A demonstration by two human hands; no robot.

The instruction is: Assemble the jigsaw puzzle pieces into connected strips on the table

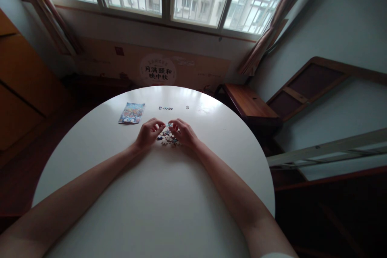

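Observation:
Both my forearms reach out over a round white table [151, 209]. My left hand [148, 133] and my right hand [183, 133] meet near the table's middle, fingers curled and pinched together over a small heap of jigsaw pieces [167, 139]. The fingertips of both hands seem to pinch small pieces between them, at about the same spot. A colourful puzzle packet [132, 113] lies flat to the left of my left hand. A short row of joined pieces [165, 108] and one loose piece [187, 107] lie farther back.
A wooden side table [248, 102] stands beyond the table's right edge. A framed wooden panel [314, 84] leans on the right wall. Wide windows with curtains fill the far wall, above a cardboard sheet with print [159, 70]. A wooden cabinet [21, 84] stands at left.

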